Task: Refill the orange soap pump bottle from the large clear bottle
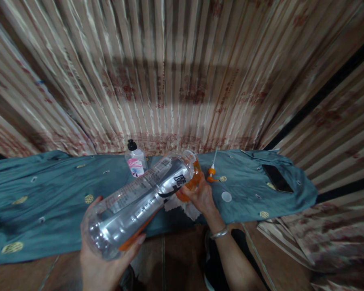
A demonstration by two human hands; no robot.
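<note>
My left hand is wrapped round the base of a large clear plastic bottle with a silvery label. The bottle is tilted, its open mouth pointing up and right, just at the top of a smaller orange bottle. My right hand, with a bangle on its wrist, grips that orange bottle. Whether liquid passes between the two mouths I cannot make out. Beneath the orange bottle lies a crumpled white tissue. An orange pump head with its tube lies just right of it.
A clear bottle with a black cap and pink label stands at the back of the cloth-covered surface. Right of my hands lie a white round disc and a black phone. A pleated curtain hangs behind.
</note>
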